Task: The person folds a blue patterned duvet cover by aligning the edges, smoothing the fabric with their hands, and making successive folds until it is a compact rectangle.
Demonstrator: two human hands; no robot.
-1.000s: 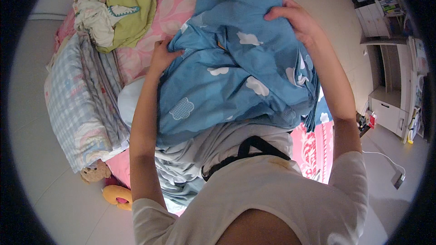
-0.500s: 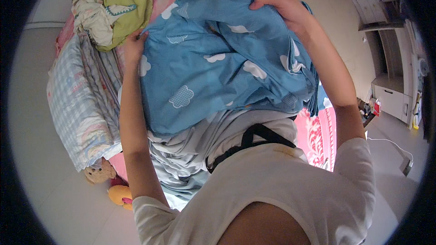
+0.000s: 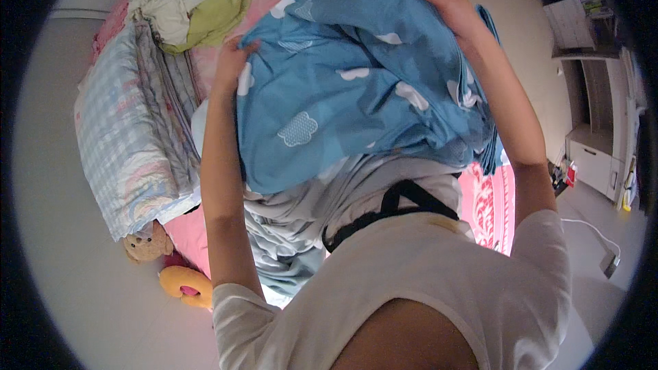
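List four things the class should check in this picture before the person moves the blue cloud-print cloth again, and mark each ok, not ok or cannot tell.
1. Left hand grips the left edge of the blue cloud-print cloth: ok.
2. Right hand grips the cloth's upper right part: ok.
3. Cloth spread flat between the hands: not ok, it is bunched and creased.
4. Lower edge of the cloth free of the grey fabric beneath: cannot tell, the two overlap.
5. Green bundle apart from the cloth: ok.
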